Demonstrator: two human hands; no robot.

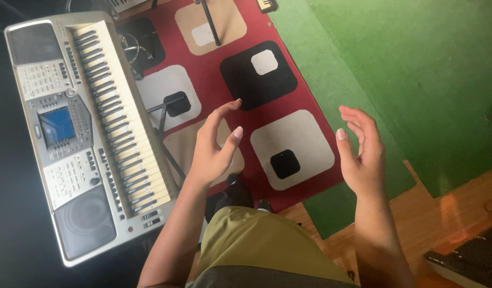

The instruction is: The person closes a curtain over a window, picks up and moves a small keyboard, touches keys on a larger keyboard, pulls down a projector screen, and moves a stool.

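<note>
Both the left hand (214,146) and right hand (363,152) hover empty, fingers apart, over the patterned rug (304,64); nearest the left, on its stand, sits the silver keyboard (91,133), likely heavy, rigid, best gripped at both ends

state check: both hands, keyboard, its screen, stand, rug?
left hand: open, empty, palm facing right
right hand: open, empty, palm facing left
keyboard: on its stand, untouched
keyboard screen: lit blue
stand: legs crossed, under the keyboard
red rug: flat on the floor
</note>
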